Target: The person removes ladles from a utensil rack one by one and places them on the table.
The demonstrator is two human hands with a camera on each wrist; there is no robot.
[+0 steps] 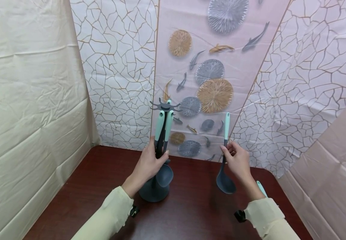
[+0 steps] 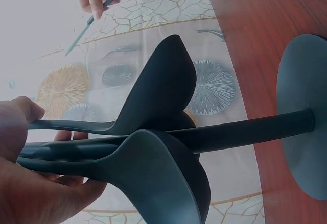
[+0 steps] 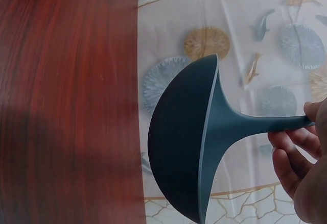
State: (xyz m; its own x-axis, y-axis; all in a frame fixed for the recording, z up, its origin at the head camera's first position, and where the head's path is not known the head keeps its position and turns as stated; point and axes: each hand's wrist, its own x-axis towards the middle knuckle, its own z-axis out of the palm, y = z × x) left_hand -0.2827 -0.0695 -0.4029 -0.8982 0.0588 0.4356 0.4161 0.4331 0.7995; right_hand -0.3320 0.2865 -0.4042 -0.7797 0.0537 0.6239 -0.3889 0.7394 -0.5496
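Pale sleeves [image 1: 108,213] foremost, left hand [image 1: 149,163] grips utensil stand [image 1: 153,195], right hand [image 1: 237,160] pinches ladle [image 1: 225,183].

The counter [image 1: 191,210] is reddish brown; on it, the utensil stand [image 1: 154,196] is dark grey; above it, the ladle [image 1: 226,182] is dark grey, mint-handled; behind it, the pale pink panel [image 1: 242,75] bears grey and gold discs [image 1: 215,95] and fish [image 1: 255,39].

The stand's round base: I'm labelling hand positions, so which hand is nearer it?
Left. The left hand grips the stand above its round base; the right hand holds a ladle farther off, to the right.
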